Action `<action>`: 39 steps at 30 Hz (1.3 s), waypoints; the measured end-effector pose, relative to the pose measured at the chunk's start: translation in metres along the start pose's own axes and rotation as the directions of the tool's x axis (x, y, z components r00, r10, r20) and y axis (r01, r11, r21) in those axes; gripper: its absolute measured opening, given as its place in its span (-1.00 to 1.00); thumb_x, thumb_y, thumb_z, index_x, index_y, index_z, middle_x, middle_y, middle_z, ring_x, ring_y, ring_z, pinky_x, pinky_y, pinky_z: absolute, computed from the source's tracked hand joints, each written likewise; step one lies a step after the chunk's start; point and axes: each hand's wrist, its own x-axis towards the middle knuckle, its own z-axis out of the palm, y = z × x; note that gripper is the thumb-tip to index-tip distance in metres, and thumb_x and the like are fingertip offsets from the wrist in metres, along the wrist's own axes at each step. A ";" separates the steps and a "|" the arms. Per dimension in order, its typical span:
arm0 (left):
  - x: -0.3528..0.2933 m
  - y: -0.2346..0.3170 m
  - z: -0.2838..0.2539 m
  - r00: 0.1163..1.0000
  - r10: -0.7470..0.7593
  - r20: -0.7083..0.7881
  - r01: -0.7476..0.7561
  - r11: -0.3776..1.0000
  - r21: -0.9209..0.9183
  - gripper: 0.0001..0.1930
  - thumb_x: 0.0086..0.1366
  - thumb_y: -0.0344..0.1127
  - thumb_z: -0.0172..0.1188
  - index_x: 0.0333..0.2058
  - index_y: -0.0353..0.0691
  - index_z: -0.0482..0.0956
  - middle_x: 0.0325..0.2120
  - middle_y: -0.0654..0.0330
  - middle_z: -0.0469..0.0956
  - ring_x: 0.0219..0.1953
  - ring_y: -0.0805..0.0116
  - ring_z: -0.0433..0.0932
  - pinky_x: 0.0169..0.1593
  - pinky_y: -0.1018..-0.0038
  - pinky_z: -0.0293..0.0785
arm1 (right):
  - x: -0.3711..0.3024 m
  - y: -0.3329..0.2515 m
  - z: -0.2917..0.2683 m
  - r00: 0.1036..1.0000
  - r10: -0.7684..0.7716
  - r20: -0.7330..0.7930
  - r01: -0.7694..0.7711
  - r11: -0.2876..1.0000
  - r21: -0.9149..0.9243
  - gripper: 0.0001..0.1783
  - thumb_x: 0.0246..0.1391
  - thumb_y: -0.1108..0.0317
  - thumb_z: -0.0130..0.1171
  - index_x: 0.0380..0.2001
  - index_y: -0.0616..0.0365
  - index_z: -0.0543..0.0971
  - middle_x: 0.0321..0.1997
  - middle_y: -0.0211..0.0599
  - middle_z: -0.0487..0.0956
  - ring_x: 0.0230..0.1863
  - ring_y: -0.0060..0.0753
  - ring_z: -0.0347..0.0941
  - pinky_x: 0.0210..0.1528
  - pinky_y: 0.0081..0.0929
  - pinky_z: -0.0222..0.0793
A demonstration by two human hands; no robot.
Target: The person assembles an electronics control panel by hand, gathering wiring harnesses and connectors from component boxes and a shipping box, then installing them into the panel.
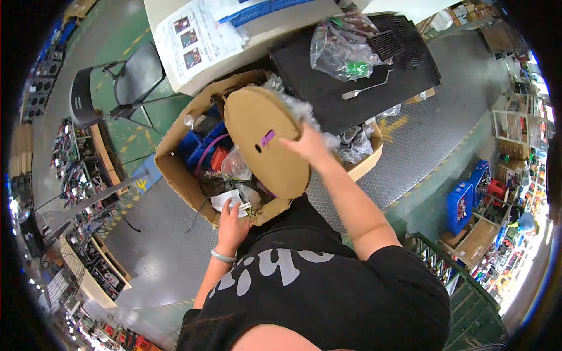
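Observation:
A large round cardboard disc (257, 120), like the side of a reel, stands tilted over an open cardboard box (175, 143). A purple piece (268, 138) shows beside its centre hole. My right hand (305, 146) grips the disc by its right edge, thumb on the face and the other fingers hidden behind. At the near side of the box is my left hand (233, 227), fingers apart next to a white paper slip (226, 200). Inside the box are blue material (196, 146), a red item (219, 158) and clear plastic bags (236, 165).
A black board (328, 114) at the back right carries a plastic bag (339, 47) and a flat metal tool (367, 86). Another box (369, 155) with bagged parts sits below it. Printed sheets (196, 44) lie on the table; a folding chair (137, 79) stands left.

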 end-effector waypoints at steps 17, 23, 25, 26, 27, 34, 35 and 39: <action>-0.034 -0.004 -0.003 0.999 -0.012 -0.042 0.014 0.998 0.061 -0.41 -0.08 -0.39 0.28 0.00 -0.30 0.34 0.11 -0.22 0.15 0.14 -0.19 0.20 0.14 0.20 0.25 | -0.054 -0.071 0.041 0.838 -0.322 0.440 0.169 0.920 0.353 -0.62 -0.12 0.07 0.18 -0.39 0.20 0.57 -0.43 0.01 0.55 -0.36 0.05 0.47 -0.27 -0.20 0.37; -0.016 -0.029 0.008 0.991 0.090 -0.102 -0.090 0.996 0.009 -0.40 -0.11 -0.40 0.28 -0.02 -0.32 0.35 0.07 -0.24 0.19 0.13 -0.18 0.20 0.16 0.18 0.21 | -0.040 0.009 0.036 0.951 -0.309 -0.017 0.299 0.933 -0.201 -0.47 -0.16 0.04 0.18 -0.16 0.18 0.47 -0.25 -0.05 0.52 -0.10 0.03 0.42 -0.09 -0.13 0.36; -0.012 -0.035 0.011 0.992 0.097 -0.080 -0.097 0.995 -0.002 -0.41 -0.12 -0.41 0.28 -0.02 -0.32 0.35 0.05 -0.24 0.20 0.12 -0.18 0.21 0.16 0.18 0.21 | -0.056 0.032 0.013 0.989 -0.130 0.073 0.144 0.961 -0.234 -0.52 -0.14 0.06 0.14 -0.20 0.18 0.51 -0.28 -0.03 0.54 -0.15 0.04 0.44 -0.11 -0.13 0.37; -0.009 -0.041 0.013 0.992 0.102 -0.075 -0.102 0.995 0.001 -0.41 -0.12 -0.41 0.28 -0.02 -0.32 0.35 0.05 -0.24 0.20 0.12 -0.18 0.21 0.16 0.18 0.21 | -0.064 0.044 0.000 0.991 -0.023 0.129 0.049 0.978 -0.203 -0.54 -0.13 0.06 0.12 -0.25 0.19 0.54 -0.28 -0.02 0.55 -0.16 0.04 0.45 -0.11 -0.14 0.37; -0.006 -0.046 0.013 0.993 0.102 -0.066 -0.100 0.994 0.036 -0.41 -0.12 -0.41 0.29 -0.03 -0.32 0.35 0.05 -0.24 0.20 0.12 -0.18 0.21 0.16 0.18 0.21 | -0.072 0.057 -0.015 0.979 0.082 0.187 -0.049 0.983 -0.176 -0.56 -0.13 0.06 0.10 -0.29 0.19 0.56 -0.29 -0.01 0.56 -0.18 0.04 0.46 -0.11 -0.16 0.38; -0.031 -0.051 0.009 0.992 0.079 -0.098 -0.069 0.992 0.102 -0.42 -0.10 -0.38 0.30 -0.04 -0.35 0.36 0.06 -0.24 0.21 0.12 -0.17 0.22 0.17 0.18 0.20 | -0.051 0.197 -0.063 0.957 0.289 -0.008 -0.289 0.957 0.002 -0.65 -0.13 0.09 0.10 -0.52 0.18 0.63 -0.55 -0.20 0.59 -0.45 -0.33 0.52 -0.32 -0.42 0.41; -0.042 -0.056 0.011 0.994 0.079 -0.082 -0.066 0.986 0.152 -0.41 -0.10 -0.37 0.31 -0.03 -0.34 0.35 0.06 -0.25 0.22 0.12 -0.16 0.21 0.17 0.18 0.19 | -0.033 0.218 -0.069 0.960 0.282 -0.008 -0.280 0.956 0.090 -0.65 -0.10 0.10 0.08 -0.47 0.19 0.61 -0.52 -0.21 0.59 -0.45 -0.36 0.52 -0.33 -0.40 0.39; -0.086 -0.034 0.020 0.997 -0.075 -0.011 0.076 0.978 0.192 -0.41 -0.09 -0.36 0.30 -0.03 -0.33 0.34 0.05 -0.23 0.24 0.12 -0.16 0.21 0.17 0.18 0.20 | 0.031 0.256 -0.105 0.907 0.242 -0.344 -0.024 0.846 0.532 -0.71 0.11 0.25 -0.02 -0.12 0.10 0.40 -0.25 -0.31 0.44 -0.20 -0.32 0.39 -0.23 -0.28 0.36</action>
